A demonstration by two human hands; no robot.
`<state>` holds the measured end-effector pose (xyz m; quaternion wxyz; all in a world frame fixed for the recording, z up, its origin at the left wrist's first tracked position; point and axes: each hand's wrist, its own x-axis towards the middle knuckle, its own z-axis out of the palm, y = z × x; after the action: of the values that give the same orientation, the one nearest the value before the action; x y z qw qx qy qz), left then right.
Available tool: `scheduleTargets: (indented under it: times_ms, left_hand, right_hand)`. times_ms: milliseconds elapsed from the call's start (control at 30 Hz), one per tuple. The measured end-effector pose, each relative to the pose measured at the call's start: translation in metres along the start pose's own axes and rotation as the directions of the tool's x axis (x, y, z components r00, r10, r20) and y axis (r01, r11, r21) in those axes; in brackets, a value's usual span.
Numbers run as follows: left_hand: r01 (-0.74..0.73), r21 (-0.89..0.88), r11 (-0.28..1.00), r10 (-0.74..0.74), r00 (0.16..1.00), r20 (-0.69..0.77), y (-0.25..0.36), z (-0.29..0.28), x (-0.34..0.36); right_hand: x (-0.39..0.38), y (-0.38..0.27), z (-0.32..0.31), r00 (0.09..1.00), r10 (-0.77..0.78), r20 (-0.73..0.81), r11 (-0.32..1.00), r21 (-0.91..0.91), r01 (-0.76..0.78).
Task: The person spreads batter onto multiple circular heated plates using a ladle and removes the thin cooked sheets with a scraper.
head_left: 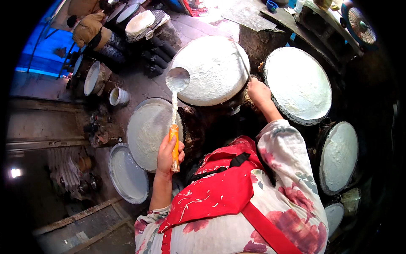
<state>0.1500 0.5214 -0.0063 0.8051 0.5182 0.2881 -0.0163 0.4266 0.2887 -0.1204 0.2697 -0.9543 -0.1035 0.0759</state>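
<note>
At the far left, well away from the big round griddle (215, 70), a bowl (94, 77) with pale batter stands on the dark floor, and a small white cup (118, 96) sits just right of it. Nearer the griddle, on its lower left, a flat round pan (146, 131) smeared with thin batter tilts against the stove, with a second, emptier pan (127, 173) below it.

The left hand (168, 153) is closed in a full fist around the orange handle of a ladle (176, 80). The ladle stands nearly upright, its white-coated bowl lying over the left rim of the griddle, and its shaft crosses in front of the tilted pan. Above the griddle's upper left, a stack of round white sheets (141, 22) rests on a woven rack, beside dark bottles (158, 53).

The griddle itself is covered edge to edge with a white batter layer. The right hand (258, 91) is at its lower right rim, fingers curled around a thin stick (242, 61) that slants up across the batter; how tightly it is held cannot be told. A dark block (258, 40) stands behind the hand.

Right of the griddle a second white-coated griddle (299, 84) lies just apart from it, and a third (338, 156) sits further down right. The person's flowered sleeve and red apron (220, 190) hide the stove front below.
</note>
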Motion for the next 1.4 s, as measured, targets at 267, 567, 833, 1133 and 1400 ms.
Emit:
scheduleTargets:
  times_ms: [267,567,833,1133,1400]
  left_hand:
    - [0.064,0.028,0.998,-0.064,0.998,-0.027,0.010,0.001,0.005]
    - [0.044,0.255,0.966,-0.033,0.998,-0.050,0.014,-0.004,0.050]
    - [0.030,0.297,0.955,-0.021,0.999,-0.034,0.003,0.013,0.067]
    - [0.161,-0.043,0.986,-0.161,0.987,-0.003,0.004,0.023,0.051]
    - [0.019,-0.432,0.902,0.033,0.993,0.113,-0.005,0.000,0.008]
  right_hand:
    - [0.014,-0.010,-0.007,0.954,-0.226,0.196,0.943,-0.201,0.265]
    - [-0.029,-0.009,-0.015,0.929,-0.301,0.217,0.926,-0.165,0.338]
    - [-0.099,-0.035,0.051,0.964,-0.169,0.204,0.984,-0.017,0.176]
    - [-0.108,-0.061,0.080,0.964,-0.143,0.224,0.981,0.159,0.108]
    - [-0.118,-0.084,0.036,0.925,-0.372,0.080,0.876,0.359,0.322]
